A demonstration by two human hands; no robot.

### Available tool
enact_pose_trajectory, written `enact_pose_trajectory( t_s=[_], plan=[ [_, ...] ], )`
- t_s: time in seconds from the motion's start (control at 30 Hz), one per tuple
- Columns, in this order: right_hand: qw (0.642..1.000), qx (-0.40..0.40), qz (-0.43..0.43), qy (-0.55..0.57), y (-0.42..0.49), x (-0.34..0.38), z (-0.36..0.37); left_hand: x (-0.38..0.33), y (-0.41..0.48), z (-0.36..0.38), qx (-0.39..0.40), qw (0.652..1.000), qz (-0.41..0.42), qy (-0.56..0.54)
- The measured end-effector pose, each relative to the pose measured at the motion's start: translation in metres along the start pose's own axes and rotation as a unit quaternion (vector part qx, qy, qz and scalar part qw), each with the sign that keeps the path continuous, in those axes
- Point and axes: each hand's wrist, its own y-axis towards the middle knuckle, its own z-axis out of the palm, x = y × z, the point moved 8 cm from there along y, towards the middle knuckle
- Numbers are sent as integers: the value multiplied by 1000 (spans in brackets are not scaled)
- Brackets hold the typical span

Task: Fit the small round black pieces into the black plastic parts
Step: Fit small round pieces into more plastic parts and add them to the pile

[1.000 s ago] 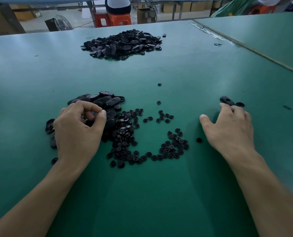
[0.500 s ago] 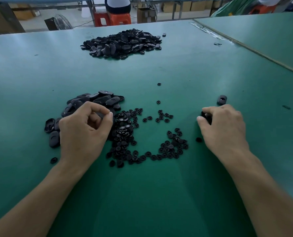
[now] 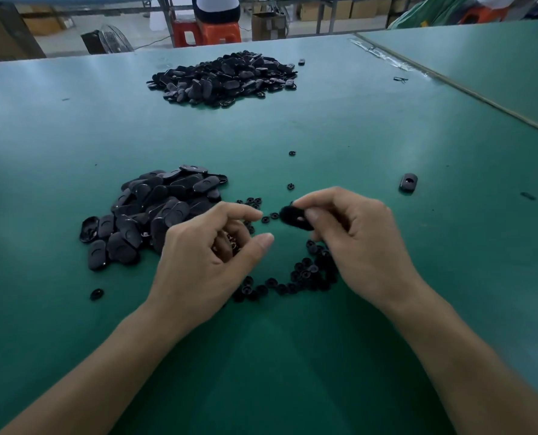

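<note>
Worktop: green table [image 3: 73,136], filling the view.
Neighbour: second green table [image 3: 481,64], 2 o'clock.
12 o'clock: orange stools [image 3: 208,31], cardboard box [image 3: 267,25].
Fan [image 3: 110,42]: 11 o'clock.

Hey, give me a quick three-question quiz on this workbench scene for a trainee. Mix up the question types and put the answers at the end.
1. True or false: the right hand pinches a black plastic part in its fingers.
2. Where does the single black part lie? A, in a tray; B, alone on the green table, to the right of the right hand; C, on the floor.
3. Fill in: the table holds ___ heaps of black plastic parts, the near heap and the far heap.
Key: 1 true; 2 B; 3 two.
</note>
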Motion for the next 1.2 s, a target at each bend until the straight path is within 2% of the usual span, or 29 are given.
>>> enact_pose_trajectory(
  t_s=[0.1,0.17,0.3,0.4,0.53,0.7,0.9,1.2],
  plan=[
    [997,65,-21,45,-6,12,25,3,1,0,14,999,-20,-42],
    [995,78,-21,59,-8,12,31,6,2,0,16,998,-30,-59],
    [995,69,-13,75,-9,10,33,11,2,0,12,995,-54,-88],
    [997,26,2,67,-9,6,28,15,3,-2,10,992,-71,-106],
    [995,-59,12,-79,-6,-1,6,20,4,-6,-5,987,-99,-124],
    [971,-53,51,-229,-5,-15,-8,22,3,-7,-16,983,-110,-148],
    [959,13,90,-268,-8,-16,0,24,4,-6,-13,978,-117,-170],
    [958,26,79,-276,-10,-9,7,25,4,-5,-18,973,-127,-194]
  ],
)
